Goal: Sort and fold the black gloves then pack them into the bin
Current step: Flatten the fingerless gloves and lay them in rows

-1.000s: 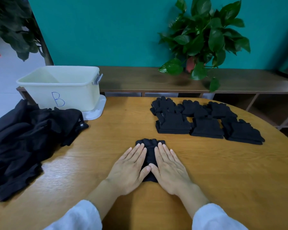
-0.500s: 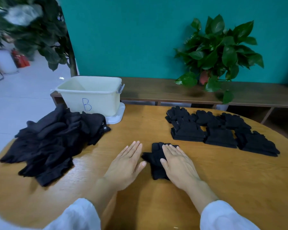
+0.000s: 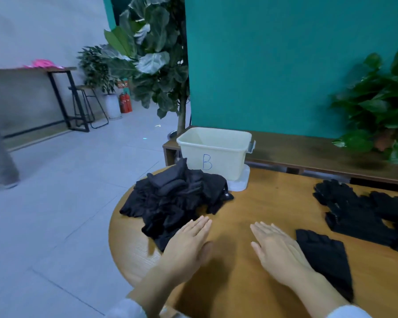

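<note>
Your table (image 3: 251, 210) carries the loose glove heap (image 3: 177, 200) at its left edge, the bin (image 3: 216, 150) behind it — stacks (image 3: 363, 216) right. Your left hand (image 3: 186, 244) and right hand (image 3: 278, 249) lie flat, fingers straight, the right beside a folded glove (image 3: 326, 258).

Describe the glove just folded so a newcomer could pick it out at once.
On the round wooden table, look near the front edge, beside the right hand. The folded glove lies alone just right of that hand. Unlike the loose heap by the bin or the folded stacks farther back, it sits singly.
</note>
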Available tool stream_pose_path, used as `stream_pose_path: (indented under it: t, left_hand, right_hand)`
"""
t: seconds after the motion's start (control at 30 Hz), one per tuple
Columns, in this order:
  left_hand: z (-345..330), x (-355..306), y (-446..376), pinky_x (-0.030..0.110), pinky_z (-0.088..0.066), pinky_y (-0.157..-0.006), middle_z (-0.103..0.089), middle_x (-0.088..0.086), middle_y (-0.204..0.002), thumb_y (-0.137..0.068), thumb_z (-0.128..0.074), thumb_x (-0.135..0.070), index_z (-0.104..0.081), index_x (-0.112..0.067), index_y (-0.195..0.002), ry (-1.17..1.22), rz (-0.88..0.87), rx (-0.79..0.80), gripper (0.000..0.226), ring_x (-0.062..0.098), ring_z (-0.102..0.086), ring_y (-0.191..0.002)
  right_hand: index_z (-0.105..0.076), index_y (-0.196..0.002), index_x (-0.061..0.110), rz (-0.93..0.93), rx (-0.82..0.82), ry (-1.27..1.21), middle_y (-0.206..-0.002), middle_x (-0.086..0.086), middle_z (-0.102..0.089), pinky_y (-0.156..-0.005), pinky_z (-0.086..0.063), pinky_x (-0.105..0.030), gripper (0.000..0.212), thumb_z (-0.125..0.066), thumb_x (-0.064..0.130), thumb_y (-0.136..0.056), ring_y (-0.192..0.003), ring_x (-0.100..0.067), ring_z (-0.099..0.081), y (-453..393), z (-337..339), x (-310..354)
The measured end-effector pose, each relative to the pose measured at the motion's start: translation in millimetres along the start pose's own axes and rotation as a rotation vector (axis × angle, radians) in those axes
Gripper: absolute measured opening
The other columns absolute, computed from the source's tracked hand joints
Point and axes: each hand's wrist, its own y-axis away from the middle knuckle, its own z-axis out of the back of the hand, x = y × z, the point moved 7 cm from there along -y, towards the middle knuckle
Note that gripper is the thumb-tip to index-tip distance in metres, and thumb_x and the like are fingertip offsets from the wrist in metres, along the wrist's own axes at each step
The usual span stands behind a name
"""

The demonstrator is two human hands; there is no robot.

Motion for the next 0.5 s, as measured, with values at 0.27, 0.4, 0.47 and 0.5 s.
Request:
stream_pose_path:
  t: [0.27,0.4,0.47,0.5]
  left_hand:
    - [34.8,74.7,-21.4,0.028,-0.039,-0.104,-0.067,-0.001,-0.126,-0.097,-0.040,-0.033,-0.066,-0.013,-0.126,-0.079,0.057,-0.192,0.044,0.015,-0.062,-0.118]
    - [45.4,109.4,-39.4,0.033,-0.050,-0.095,-0.070,0.004,-0.119,-0.083,-0.075,-0.018,-0.069,-0.008,-0.120,-0.099,0.086,-0.279,0.039,0.021,-0.067,-0.110]
    - [46.2,126.0,-47.6,0.033,-0.051,-0.093,-0.071,0.004,-0.116,-0.078,-0.082,-0.018,-0.070,-0.009,-0.118,-0.121,0.124,-0.269,0.042,0.021,-0.068,-0.108]
    - [44.7,134.0,-51.4,0.033,-0.051,-0.094,-0.071,0.003,-0.116,-0.077,-0.083,-0.019,-0.070,-0.010,-0.117,-0.126,0.144,-0.263,0.043,0.021,-0.068,-0.108]
  right_hand:
    - [-0.021,-0.154,0.021,0.200,-0.057,-0.008,-0.160,0.006,-0.022,-0.111,0.007,-0.015,0.050,-0.026,0.034,-0.106,-0.147,-0.005,-0.015,-73.0,4.5,50.4]
    - [-0.052,-0.136,0.015,0.286,-0.157,0.030,-0.135,0.000,-0.057,-0.115,-0.020,-0.024,0.040,-0.054,0.027,-0.098,-0.133,-0.015,-0.048,-124.1,9.9,80.3]
    - [-0.069,-0.115,0.012,0.331,-0.239,0.032,-0.112,-0.002,-0.071,-0.103,-0.037,-0.029,0.040,-0.079,0.025,-0.078,-0.109,-0.018,-0.067,-149.7,7.1,92.6]
    - [-0.071,-0.110,0.012,0.347,-0.254,0.046,-0.108,-0.002,-0.073,-0.098,-0.044,-0.031,0.043,-0.084,0.025,-0.071,-0.104,-0.018,-0.069,-161.8,5.7,99.5]
